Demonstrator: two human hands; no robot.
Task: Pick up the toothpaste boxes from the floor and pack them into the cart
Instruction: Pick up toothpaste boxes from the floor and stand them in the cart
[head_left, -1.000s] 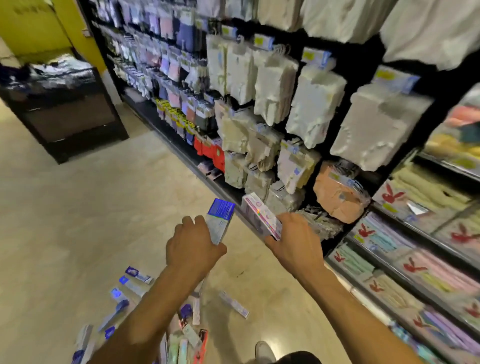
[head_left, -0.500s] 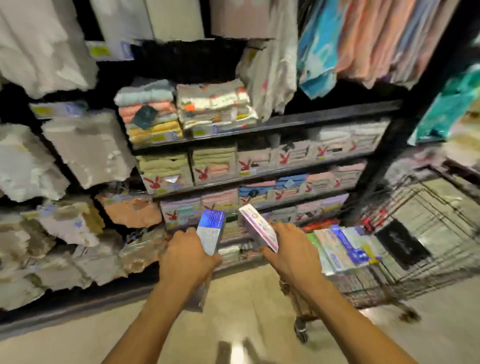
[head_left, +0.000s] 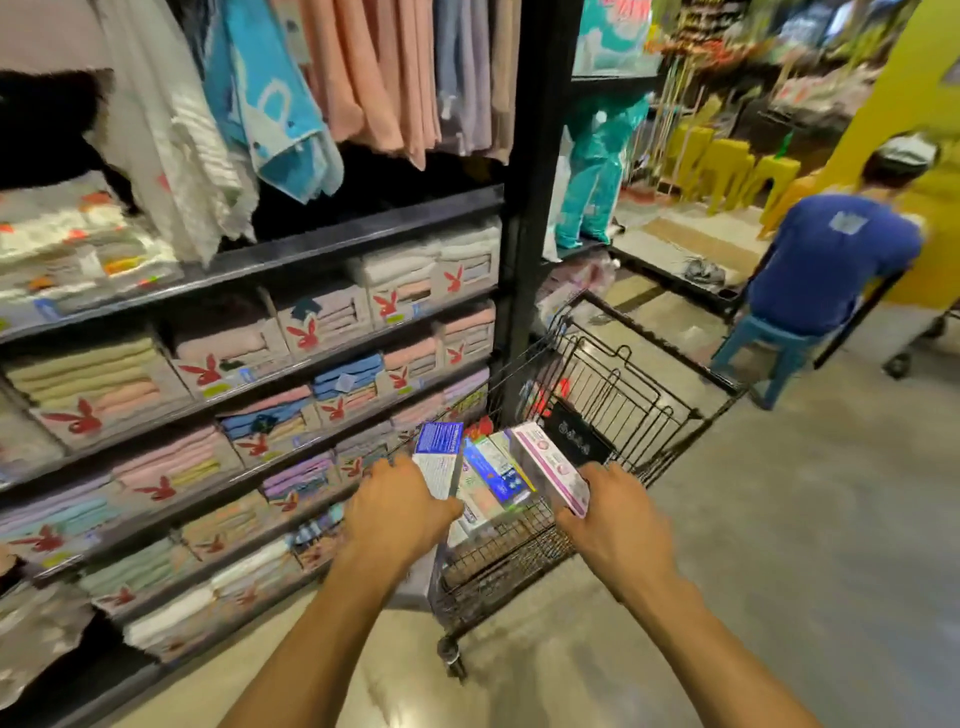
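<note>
Two boxes (head_left: 548, 467) over cart (head_left: 493, 571); glossy floor (head_left: 779, 545), towel shelves (head_left: 363, 234) L.

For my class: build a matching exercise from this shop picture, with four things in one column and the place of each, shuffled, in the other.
Things:
1. blue-ended box
2. pink box
3. cart
4. blue stool

Places:
a. held by the right hand
b. under the seated person
c. held by the left hand
d. beside the towel shelves

Pairs: 1-c, 2-a, 3-d, 4-b.

Black shelving (head_left: 332, 249) of folded towels (head_left: 88, 374) beside glossy beige floor (head_left: 810, 519).
</note>
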